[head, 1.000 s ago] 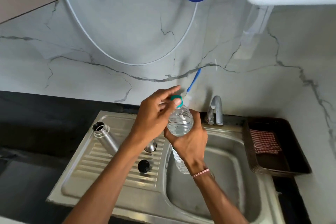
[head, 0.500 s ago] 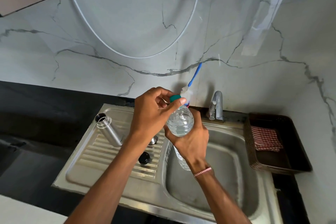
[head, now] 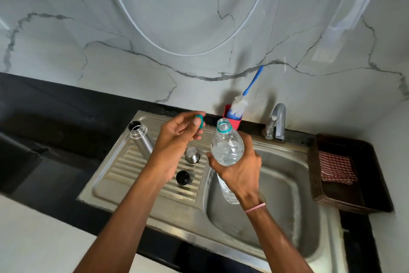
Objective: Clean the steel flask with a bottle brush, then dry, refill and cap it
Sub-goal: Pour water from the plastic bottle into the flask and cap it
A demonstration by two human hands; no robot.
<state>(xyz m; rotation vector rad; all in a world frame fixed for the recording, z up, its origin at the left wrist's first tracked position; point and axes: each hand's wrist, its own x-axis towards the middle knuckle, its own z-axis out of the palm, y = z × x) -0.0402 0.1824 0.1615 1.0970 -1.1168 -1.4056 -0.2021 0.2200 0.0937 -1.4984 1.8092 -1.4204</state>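
Your left grip [head: 179, 137] pinches the teal cap [head: 199, 121] between thumb and fingers; your right grip [head: 241, 168] is wrapped round the open water bottle [head: 226, 146]. The steel flask [head: 140, 137] sits uncapped on the drainboard [head: 124, 175] just left of your left grip, and the bottle brush [head: 239, 106] stands beyond your right grip

Teal cap [head: 199, 121] (matching ring [head: 224, 129] on bottle [head: 226, 148]), blue-white brush [head: 240, 106], red holder [head: 234, 122], black lid [head: 183, 177], red-checked cloth [head: 336, 167]
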